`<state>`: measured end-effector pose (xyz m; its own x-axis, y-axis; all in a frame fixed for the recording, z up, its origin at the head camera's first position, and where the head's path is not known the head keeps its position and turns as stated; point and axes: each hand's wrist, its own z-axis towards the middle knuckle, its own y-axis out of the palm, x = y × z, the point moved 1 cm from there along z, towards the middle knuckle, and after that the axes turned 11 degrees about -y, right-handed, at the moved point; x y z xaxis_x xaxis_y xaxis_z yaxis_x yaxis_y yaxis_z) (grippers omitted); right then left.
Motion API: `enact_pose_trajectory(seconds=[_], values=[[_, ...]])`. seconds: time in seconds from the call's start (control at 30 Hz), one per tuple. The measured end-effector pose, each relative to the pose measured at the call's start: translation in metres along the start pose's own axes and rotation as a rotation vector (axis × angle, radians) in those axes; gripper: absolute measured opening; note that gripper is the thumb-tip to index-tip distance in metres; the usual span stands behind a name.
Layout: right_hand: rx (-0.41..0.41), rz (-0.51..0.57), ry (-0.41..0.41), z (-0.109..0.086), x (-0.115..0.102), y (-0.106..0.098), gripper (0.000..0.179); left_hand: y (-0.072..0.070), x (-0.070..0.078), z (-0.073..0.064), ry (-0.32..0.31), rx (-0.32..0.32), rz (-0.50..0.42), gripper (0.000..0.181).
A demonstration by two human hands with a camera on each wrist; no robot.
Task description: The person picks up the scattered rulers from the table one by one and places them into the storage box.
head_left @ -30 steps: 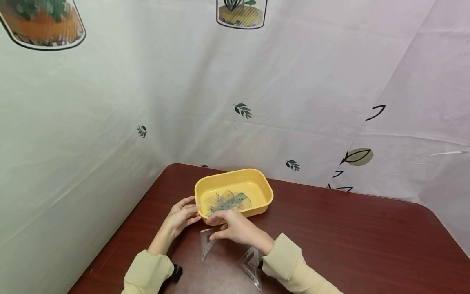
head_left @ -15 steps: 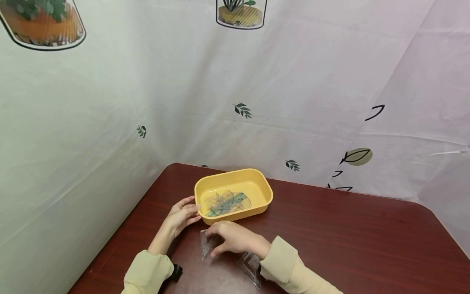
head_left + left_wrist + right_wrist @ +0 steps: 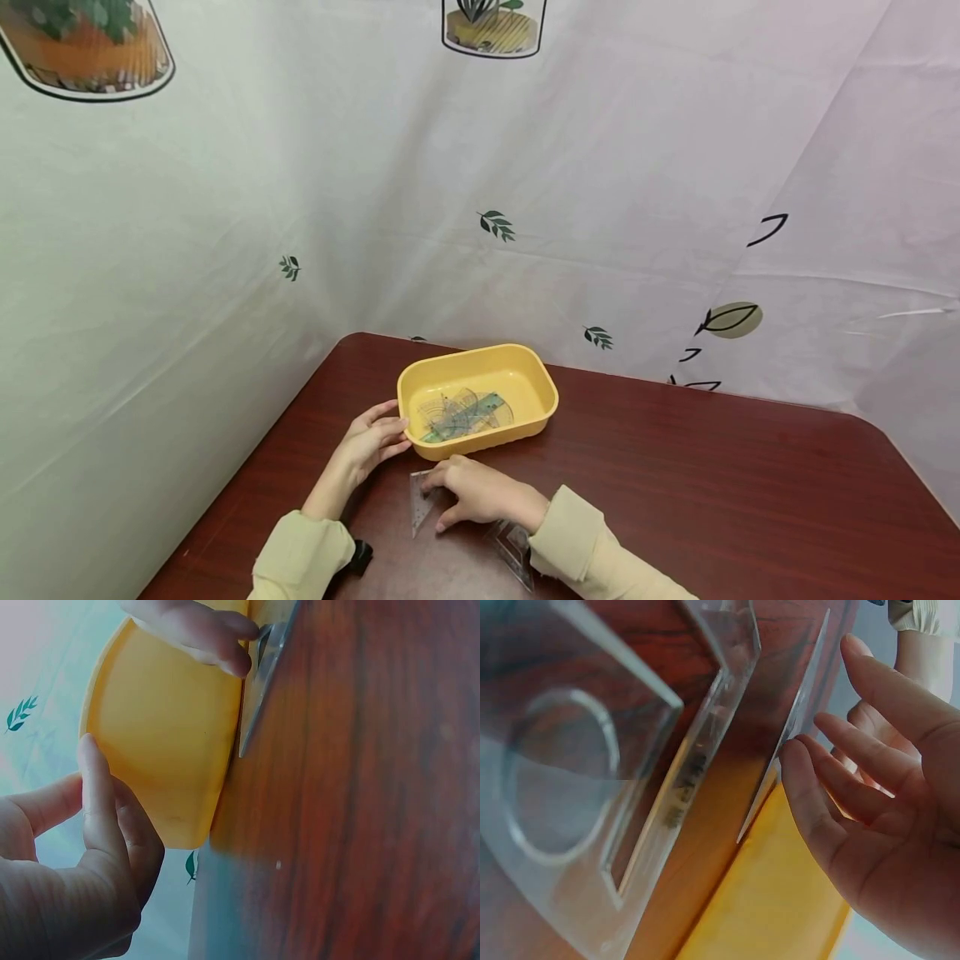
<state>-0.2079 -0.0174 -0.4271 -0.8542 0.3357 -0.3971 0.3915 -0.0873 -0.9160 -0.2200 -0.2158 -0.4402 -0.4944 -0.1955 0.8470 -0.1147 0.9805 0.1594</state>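
In the head view a yellow plastic box (image 3: 517, 432) holds several clear protractors (image 3: 495, 408) and a greenish ruler (image 3: 442, 429). My left hand (image 3: 365, 442) rests against the box's left end, with a fingertip on the rim in the left wrist view. Just in front of the box, a clear set square (image 3: 420, 507) lies flat. My right hand (image 3: 480, 490) is over its right side; in the right wrist view, fingertips touch the set square (image 3: 799, 712) and the thumb stands apart. A second clear set square (image 3: 516, 557) lies under the right wrist, partly hidden.
The dark red-brown table (image 3: 690, 492) extends to the right of the box. A white patterned curtain (image 3: 645, 208) hangs behind and to the left of it. A black wrist strap (image 3: 362, 557) shows at the left cuff.
My right hand has come back from over the box's front rim to the set square in front of it. The left hand and the box have stayed in place.
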Motion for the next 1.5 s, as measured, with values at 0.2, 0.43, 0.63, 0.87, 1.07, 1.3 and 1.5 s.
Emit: enact_pose_trajectory(seconds=[0.2, 0.43, 0.63, 0.87, 1.07, 1.3, 1.5], values=[[0.015, -0.025, 0.040, 0.0014, -0.0032, 0.0023, 0.051, -0.0001, -0.0002, 0.0004, -0.001, -0.005, -0.006, 0.067], [0.010, -0.044, 0.091, 0.0006, -0.0079, 0.0028, 0.048, 0.0003, 0.0000, 0.0003, -0.005, 0.001, -0.007, 0.065], [0.022, -0.027, 0.101, -0.0009, -0.0098, 0.0031, 0.052, 0.0005, 0.0000, -0.0007, -0.007, 0.011, -0.005, 0.066], [0.027, -0.036, 0.109, 0.0003, -0.0029, 0.0062, 0.054, 0.0008, -0.0004, -0.0012, -0.005, 0.010, -0.001, 0.065], [0.024, -0.038, 0.131, 0.0019, -0.0012, 0.0032, 0.050, 0.0013, -0.0002, -0.0011, -0.001, 0.009, -0.004, 0.066], [0.048, -0.068, 0.188, 0.0011, -0.0042, 0.0045, 0.044, 0.0017, -0.0003, -0.0012, 0.000, 0.017, 0.005, 0.065], [0.105, -0.024, 0.282, 0.0032, -0.0053, 0.0082, 0.043, 0.0014, -0.0002, -0.0006, 0.004, 0.009, -0.001, 0.065]])
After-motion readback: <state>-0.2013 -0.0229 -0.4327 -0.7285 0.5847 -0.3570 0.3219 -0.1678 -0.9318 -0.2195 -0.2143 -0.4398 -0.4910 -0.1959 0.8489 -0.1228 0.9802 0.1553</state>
